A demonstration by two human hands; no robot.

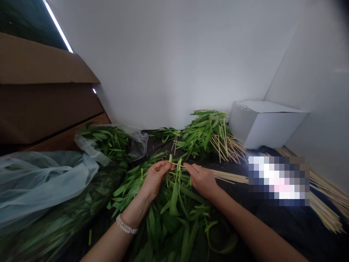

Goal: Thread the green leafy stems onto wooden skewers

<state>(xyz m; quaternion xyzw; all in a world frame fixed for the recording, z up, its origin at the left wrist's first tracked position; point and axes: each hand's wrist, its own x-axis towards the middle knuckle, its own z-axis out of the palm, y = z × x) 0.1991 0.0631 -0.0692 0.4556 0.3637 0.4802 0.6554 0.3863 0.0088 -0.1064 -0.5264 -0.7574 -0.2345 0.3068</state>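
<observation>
My left hand (155, 178) pinches a bunch of green leafy stems (174, 189) near their cut ends; a pearl bracelet circles that wrist. My right hand (200, 179) holds a thin bamboo skewer (180, 166) whose tip runs into the stems between both hands. The long leaves hang down toward me over a dark cloth (272, 222). A pile of skewered greens (207, 134) lies just beyond my hands, its stick ends pointing right.
A clear plastic bag of greens (109, 145) and a pale blue bag (40, 182) lie at the left, under brown cardboard boxes (46, 98). A white box (261, 123) stands at the back right. Loose bamboo skewers (327, 203) spread along the right.
</observation>
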